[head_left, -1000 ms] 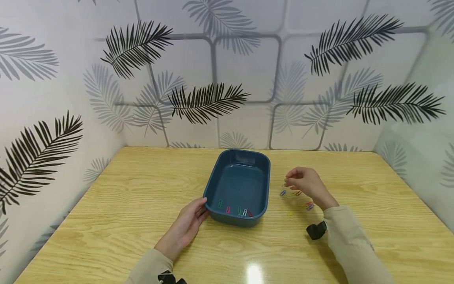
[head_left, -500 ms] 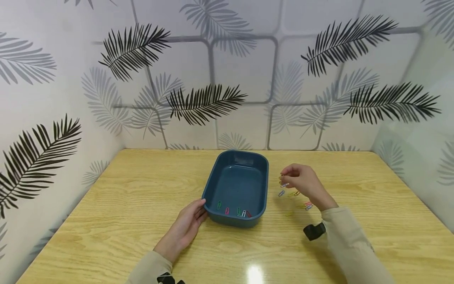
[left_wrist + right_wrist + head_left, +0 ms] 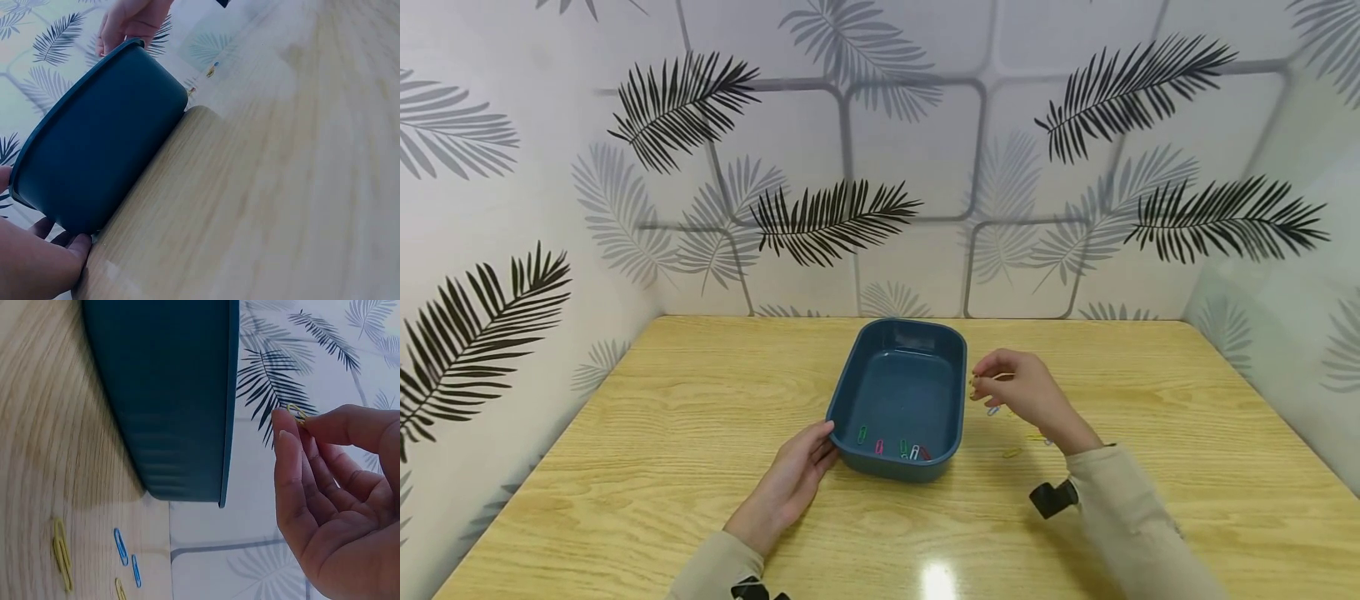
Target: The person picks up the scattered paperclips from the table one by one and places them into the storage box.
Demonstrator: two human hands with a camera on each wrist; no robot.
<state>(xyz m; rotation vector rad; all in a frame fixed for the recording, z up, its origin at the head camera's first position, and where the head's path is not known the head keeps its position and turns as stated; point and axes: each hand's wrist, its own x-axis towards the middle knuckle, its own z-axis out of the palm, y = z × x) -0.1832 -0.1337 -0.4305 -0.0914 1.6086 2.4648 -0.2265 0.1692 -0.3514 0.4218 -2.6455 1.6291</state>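
Note:
A dark blue plastic bin (image 3: pixel 901 392) rests on the table, with several paper clips lying at its near end, among them a pink paper clip (image 3: pixel 879 447) and a green paper clip (image 3: pixel 862 434). My left hand (image 3: pixel 790 483) grips the bin's near left corner, one digit at the rim and other fingers against the lower wall. Just off the bin's right side, my right hand (image 3: pixel 1026 390) is raised, pinching a yellow paper clip (image 3: pixel 296 414) between thumb and fingertips. In the right wrist view, the clip is apart from the bin's rim.
Loose paper clips lie on the wooden table (image 3: pixel 700 400) right of the bin, including a yellow paper clip (image 3: pixel 1012 452) and a blue paper clip (image 3: pixel 120 547). The right hand and forearm hide some of them. A leaf-patterned wall (image 3: pixel 910 275) stands behind the table.
My right hand has moved left from over the loose clips towards the bin, carrying the yellow paper clip. The left hand stays at the bin's corner.

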